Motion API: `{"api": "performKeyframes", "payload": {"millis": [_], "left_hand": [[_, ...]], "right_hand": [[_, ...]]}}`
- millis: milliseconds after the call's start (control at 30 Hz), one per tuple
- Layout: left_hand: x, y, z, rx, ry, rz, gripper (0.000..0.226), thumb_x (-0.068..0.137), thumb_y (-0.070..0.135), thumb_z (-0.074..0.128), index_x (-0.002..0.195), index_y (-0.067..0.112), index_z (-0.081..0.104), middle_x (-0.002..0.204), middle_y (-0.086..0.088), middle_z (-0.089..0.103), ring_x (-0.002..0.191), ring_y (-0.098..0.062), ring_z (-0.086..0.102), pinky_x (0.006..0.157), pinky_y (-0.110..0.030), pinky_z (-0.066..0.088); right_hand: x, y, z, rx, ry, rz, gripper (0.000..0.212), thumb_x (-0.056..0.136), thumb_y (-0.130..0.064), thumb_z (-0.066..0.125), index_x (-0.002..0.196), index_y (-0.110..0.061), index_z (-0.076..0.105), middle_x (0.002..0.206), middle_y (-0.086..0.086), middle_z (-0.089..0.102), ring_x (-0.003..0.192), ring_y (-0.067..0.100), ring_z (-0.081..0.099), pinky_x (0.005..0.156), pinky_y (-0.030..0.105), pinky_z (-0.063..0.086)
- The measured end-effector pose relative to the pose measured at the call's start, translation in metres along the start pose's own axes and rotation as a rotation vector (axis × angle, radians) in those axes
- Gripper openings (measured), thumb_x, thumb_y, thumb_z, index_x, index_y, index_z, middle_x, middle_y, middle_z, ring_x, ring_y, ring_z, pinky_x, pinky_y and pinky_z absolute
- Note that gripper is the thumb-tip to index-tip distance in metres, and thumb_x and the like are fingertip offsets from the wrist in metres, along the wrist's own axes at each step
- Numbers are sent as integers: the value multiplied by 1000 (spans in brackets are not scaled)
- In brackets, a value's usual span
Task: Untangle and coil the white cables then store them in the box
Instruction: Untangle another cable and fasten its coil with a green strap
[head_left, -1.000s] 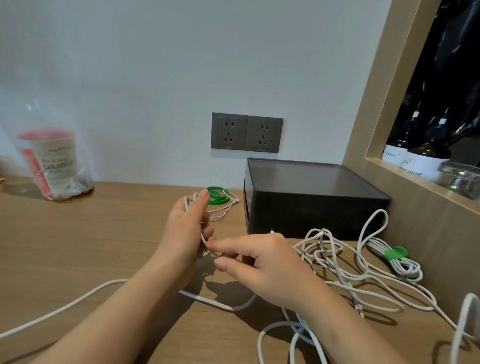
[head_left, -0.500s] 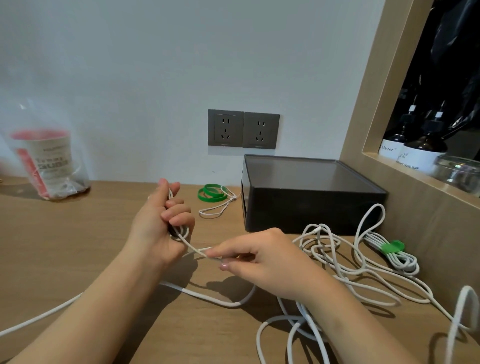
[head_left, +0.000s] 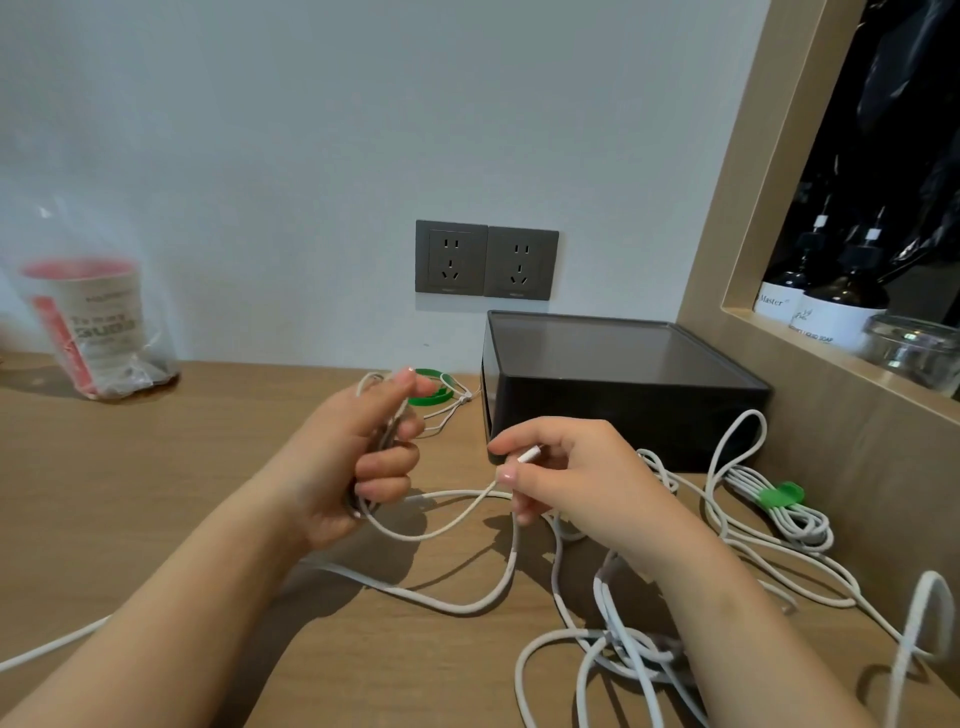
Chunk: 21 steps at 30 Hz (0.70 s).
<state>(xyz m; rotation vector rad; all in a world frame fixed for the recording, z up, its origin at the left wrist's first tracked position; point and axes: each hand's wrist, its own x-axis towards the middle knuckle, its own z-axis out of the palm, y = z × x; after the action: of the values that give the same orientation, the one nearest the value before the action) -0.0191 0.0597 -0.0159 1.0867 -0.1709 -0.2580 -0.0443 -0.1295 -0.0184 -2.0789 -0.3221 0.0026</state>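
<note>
1. The left hand, at the centre of the frame, is curled round several loops of a white cable, with the thumb pressed on top of them.
2. The right hand, just right of centre, pinches the cable's white connector between thumb and forefinger; its other fingers are loosely bent.
3. A slack length of the cable sags between the two hands, and more of it trails over the wooden surface toward the lower left edge.
4. A tangle of white cables lies on the surface at lower right, under and beside the right forearm.
5. A coiled bundle bound with a green tie lies at right, near the box.
6. The black box stands against the wall at centre right; a dark panel covers its top, and its contents cannot be seen.
7. Green bands lie just left of the box, behind the left hand.
8. A clear plastic bag at upper left holds a cup.
9. A shelf at upper right carries dark bottles and a glass jar.
</note>
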Motion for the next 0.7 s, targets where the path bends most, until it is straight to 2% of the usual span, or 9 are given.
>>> {"api": "performKeyframes", "payload": {"millis": [100, 167, 267, 333, 433, 500, 633, 700], "left_hand": [[-4, -4, 2, 240, -19, -21, 39, 70, 35, 67, 97, 9, 54, 63, 1, 47, 32, -2, 22, 31, -9, 20], [-6, -6, 1, 364, -54, -42, 43, 70, 29, 79, 97, 9, 53, 62, 3, 45, 35, -3, 23, 33, -11, 21], [-6, -8, 0, 445, -101, -48, 40, 62, 15, 70, 99, 11, 53, 59, 1, 41, 36, -5, 27, 34, -13, 23], [-6, -11, 2, 525, -108, -29, 43, 60, 10, 70, 99, 12, 54, 72, -2, 48, 39, -6, 34, 35, -15, 27], [-7, -15, 6, 689, -77, 26, 42, 61, 12, 75, 98, 17, 55, 91, -4, 54, 41, -4, 42, 37, -19, 33], [-6, -17, 8, 832, -44, 76, 38, 70, 9, 78, 98, 21, 54, 97, -3, 59, 44, -2, 46, 41, -19, 36], [-2, -22, 7, 1055, -24, 174, 35, 74, 12, 76, 94, 28, 52, 91, 3, 64, 51, 2, 54, 44, -10, 37], [-1, -24, 6, 1114, -40, 190, 35, 75, 16, 76, 94, 31, 51, 88, 6, 65, 60, 0, 58, 49, -12, 41]], "right_hand": [[-2, -4, -2, 154, -66, 20, 21, 88, -8, 59, 102, -24, 62, 80, 6, 70, 73, 16, 70, 70, 24, 57], [-3, -5, -1, 210, -92, 27, 22, 87, -6, 60, 104, -19, 59, 80, 7, 71, 73, 18, 70, 69, 25, 57], [-3, -6, 1, 278, -33, 33, 15, 85, -1, 62, 97, -8, 56, 76, 9, 70, 68, 19, 69, 64, 25, 57], [-3, -7, 2, 272, 27, 31, 11, 82, -1, 65, 90, -5, 59, 74, 7, 69, 68, 17, 70, 62, 22, 56], [-2, -6, 5, 204, 87, 13, 11, 79, -3, 69, 82, -11, 61, 70, 4, 66, 66, 12, 70, 58, 17, 53], [-1, -6, 7, 184, 102, -3, 12, 79, -5, 70, 81, -14, 63, 69, 5, 65, 64, 12, 69, 58, 18, 54], [0, -5, 9, 210, 95, -28, 11, 83, -10, 67, 83, -21, 69, 72, -1, 71, 69, 10, 69, 60, 18, 55], [0, -4, 9, 195, 88, -31, 16, 86, -12, 63, 83, -26, 69, 74, -5, 72, 72, 6, 69, 60, 18, 55]]}}
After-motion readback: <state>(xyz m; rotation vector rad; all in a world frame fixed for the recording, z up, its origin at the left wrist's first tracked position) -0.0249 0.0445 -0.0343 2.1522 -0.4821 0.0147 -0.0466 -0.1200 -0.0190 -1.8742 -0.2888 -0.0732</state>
